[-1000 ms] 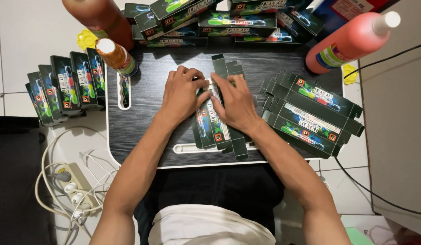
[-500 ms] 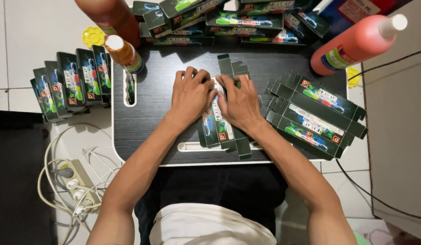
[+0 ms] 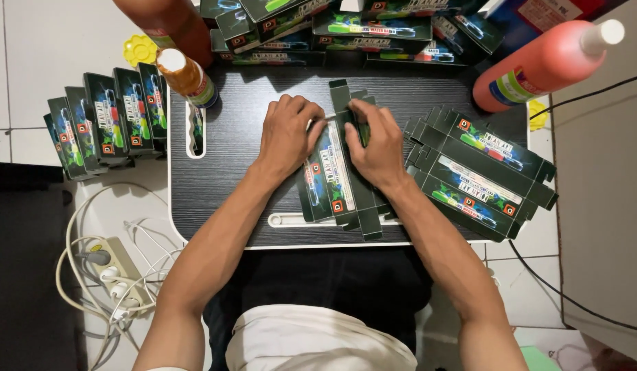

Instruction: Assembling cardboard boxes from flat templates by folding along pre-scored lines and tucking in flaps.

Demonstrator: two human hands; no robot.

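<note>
We press our left hand (image 3: 287, 134) and right hand (image 3: 377, 141) on a flat carton (image 3: 330, 180), both gripping it, on the bench (image 3: 236, 185).

a black lap desk (image 3: 229, 172) stands on a white tiled floor (image 3: 50, 62).

Black lap desk (image 3: 236, 151): flat cartons (image 3: 480, 175) stacked right, carton (image 3: 332, 178) centre, small bottle (image 3: 188, 77) top-left.

Open table (image 3: 236, 206) left of the hands. Blocked right by the flat carton stack (image 3: 480, 175), ahead by a carton row (image 3: 346, 31), far left by the orange bottle (image 3: 186, 75).
</note>
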